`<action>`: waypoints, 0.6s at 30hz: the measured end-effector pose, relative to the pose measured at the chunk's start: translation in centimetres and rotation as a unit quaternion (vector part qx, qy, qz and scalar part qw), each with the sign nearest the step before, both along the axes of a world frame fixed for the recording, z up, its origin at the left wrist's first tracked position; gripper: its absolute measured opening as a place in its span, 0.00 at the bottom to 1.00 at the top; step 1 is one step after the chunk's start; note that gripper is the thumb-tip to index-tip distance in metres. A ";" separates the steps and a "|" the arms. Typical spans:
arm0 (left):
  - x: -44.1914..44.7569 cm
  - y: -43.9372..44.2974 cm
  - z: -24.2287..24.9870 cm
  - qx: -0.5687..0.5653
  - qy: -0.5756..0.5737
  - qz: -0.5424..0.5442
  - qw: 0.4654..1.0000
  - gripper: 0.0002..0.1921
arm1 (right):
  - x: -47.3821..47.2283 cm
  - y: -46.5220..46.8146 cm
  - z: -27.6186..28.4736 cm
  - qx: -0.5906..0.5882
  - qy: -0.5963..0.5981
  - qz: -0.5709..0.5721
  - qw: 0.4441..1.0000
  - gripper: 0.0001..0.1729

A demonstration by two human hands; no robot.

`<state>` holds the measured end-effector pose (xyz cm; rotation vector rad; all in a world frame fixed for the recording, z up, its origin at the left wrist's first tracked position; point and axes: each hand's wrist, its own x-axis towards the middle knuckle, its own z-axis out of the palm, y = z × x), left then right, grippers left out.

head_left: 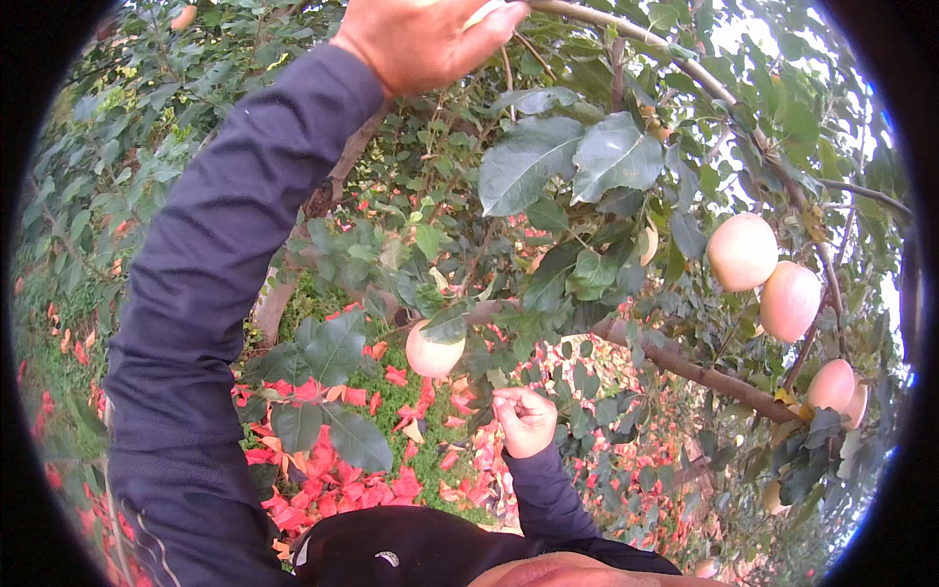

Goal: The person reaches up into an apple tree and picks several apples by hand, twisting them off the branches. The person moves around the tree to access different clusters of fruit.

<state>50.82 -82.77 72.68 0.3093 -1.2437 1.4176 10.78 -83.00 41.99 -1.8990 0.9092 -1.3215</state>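
Observation:
My left hand (433,44) is raised at the top edge, its thumb against an apple tree branch (631,29); its fingers are partly cut off, but it appears closed round the branch. My right hand (526,422) is lower, at centre, with curled fingers and the fingertips close to small leaves; whether it pinches one is unclear. Above and left of it hangs a pale pink apple (434,351), partly covered by a leaf. Two larger apples (742,252) (790,301) hang together at the right, with another apple pair (830,385) below them.
A thick brown limb (711,378) slants across the right half below the raised branch. Broad leaves (532,165) hang between my hands. Dense foliage surrounds both arms. Red leaves or scraps (315,484) lie over green ground plants.

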 end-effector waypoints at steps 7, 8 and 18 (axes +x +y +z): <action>4.2 -5.9 0.2 0.350 0.229 -0.181 0.890 0.20 | 0.1 -0.3 -0.1 -0.009 0.010 0.007 1.000 0.05; 4.8 -6.5 0.7 0.440 0.225 -0.284 0.822 0.20 | 0.1 -0.3 -0.1 -0.009 0.011 0.005 1.000 0.05; 4.8 -10.6 2.7 0.502 0.243 -0.410 0.722 0.16 | -0.1 0.1 -0.2 -0.012 0.022 0.012 1.000 0.05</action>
